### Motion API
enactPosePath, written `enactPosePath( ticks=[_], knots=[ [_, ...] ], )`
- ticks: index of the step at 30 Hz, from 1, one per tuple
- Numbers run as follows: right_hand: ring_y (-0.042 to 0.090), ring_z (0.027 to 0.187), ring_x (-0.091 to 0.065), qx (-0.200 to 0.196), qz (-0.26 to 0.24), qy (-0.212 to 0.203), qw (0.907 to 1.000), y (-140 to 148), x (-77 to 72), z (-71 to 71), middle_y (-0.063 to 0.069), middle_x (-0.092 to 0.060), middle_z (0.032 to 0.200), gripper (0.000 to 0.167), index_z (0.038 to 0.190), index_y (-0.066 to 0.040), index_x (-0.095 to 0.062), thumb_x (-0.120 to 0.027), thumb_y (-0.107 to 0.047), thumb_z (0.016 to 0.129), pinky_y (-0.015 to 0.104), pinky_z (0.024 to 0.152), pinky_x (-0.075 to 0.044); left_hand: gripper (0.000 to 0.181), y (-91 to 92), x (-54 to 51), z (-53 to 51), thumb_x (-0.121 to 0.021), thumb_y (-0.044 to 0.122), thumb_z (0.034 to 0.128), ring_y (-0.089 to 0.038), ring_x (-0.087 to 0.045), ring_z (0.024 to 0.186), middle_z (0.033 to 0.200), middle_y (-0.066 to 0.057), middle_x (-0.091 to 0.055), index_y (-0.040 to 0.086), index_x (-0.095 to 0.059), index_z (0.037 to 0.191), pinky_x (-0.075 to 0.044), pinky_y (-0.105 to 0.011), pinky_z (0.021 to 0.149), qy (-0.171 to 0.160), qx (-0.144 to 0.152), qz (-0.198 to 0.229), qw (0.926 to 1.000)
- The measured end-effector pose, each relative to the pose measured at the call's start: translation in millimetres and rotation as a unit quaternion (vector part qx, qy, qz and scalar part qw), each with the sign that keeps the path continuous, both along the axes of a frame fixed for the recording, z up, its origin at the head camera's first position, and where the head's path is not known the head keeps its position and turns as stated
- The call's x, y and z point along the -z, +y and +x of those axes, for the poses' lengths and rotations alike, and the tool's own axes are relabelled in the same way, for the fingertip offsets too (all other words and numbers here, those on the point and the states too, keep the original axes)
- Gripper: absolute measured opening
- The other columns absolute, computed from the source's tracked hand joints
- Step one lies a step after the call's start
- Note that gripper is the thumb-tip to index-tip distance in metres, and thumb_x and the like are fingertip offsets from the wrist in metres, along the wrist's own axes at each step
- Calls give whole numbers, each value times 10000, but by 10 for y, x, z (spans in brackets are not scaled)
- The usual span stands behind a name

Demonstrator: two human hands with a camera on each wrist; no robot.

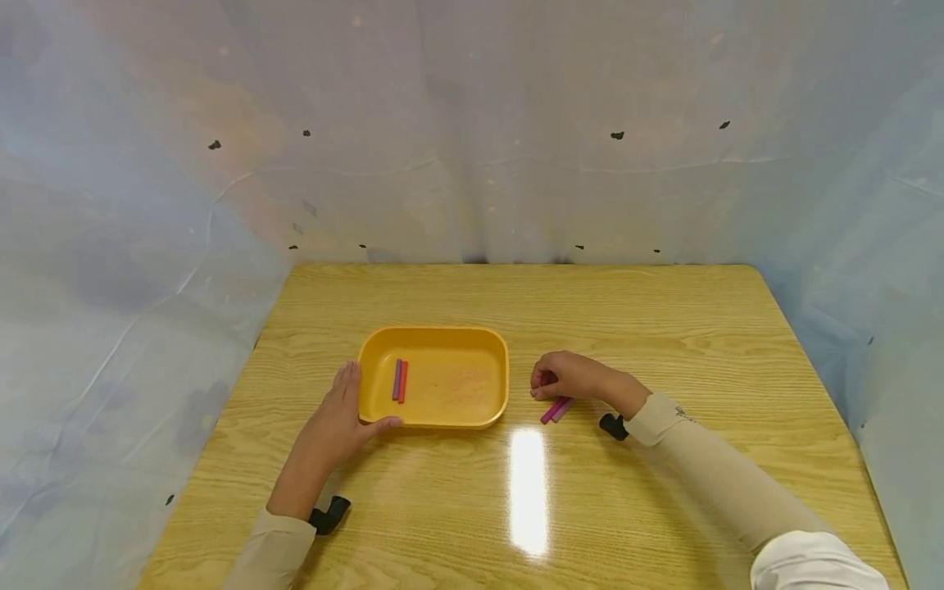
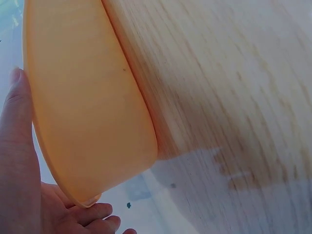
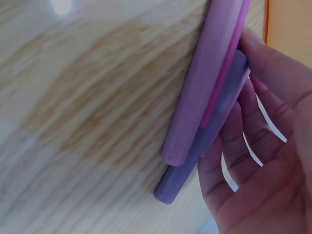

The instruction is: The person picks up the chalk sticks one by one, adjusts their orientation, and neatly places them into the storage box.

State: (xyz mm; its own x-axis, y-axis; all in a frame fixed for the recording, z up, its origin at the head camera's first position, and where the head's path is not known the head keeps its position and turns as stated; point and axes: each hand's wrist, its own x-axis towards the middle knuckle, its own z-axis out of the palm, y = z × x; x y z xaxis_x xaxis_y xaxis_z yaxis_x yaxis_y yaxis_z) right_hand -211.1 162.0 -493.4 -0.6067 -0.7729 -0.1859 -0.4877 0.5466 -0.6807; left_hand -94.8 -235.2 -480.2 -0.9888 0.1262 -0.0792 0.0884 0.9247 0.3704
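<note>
A yellow tray (image 1: 435, 424) holds a purple chalk stick (image 1: 397, 380) and a red chalk stick (image 1: 402, 383) side by side near its left end. My left hand (image 1: 333, 426) rests against the tray's left front corner, fingers straight along the end and thumb on the front rim. Right of the tray, my right hand (image 1: 578, 378) curls its fingers over a small group of chalk sticks. It pinches a purple chalk stick (image 3: 178, 178) by its end, between thumb and fingers. Against that lie a mauve chalk stick (image 3: 190, 112) and a magenta one (image 3: 209, 114).
The wooden table (image 1: 627, 508) has a bright light reflection in front of the tray. Plastic sheeting (image 1: 472, 147) hangs behind the table and at both sides. A black wrist mount (image 1: 614, 426) sits under the right wrist, another (image 1: 332, 516) by the left.
</note>
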Motion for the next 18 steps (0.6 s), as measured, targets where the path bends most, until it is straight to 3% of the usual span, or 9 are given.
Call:
enactPosePath(
  ticks=[9,18],
  knots=[
    [89,725,-567,-44,-88,-107,9999,-3,18,-4,-29,-604,809,77,894,-109,-646,-625,-183,900,274,707,-491,1230,-10,11,-3,-505,785,701,-335,-68,1397,1524,-225,-46,-19,14,1475,-194,-523,1076,12,16,-17,10000],
    [101,735,-550,353,-172,6,9992,19,-32,-13,-48,-603,876,126,968,-135,-657,-591,-234,926,262,675,-485,1232,-8,5,-1,-514,780,699,-340,-75,1396,1524,-225,-48,-25,3,1475,-197,-530,1073,29,7,22,10000]
  ],
)
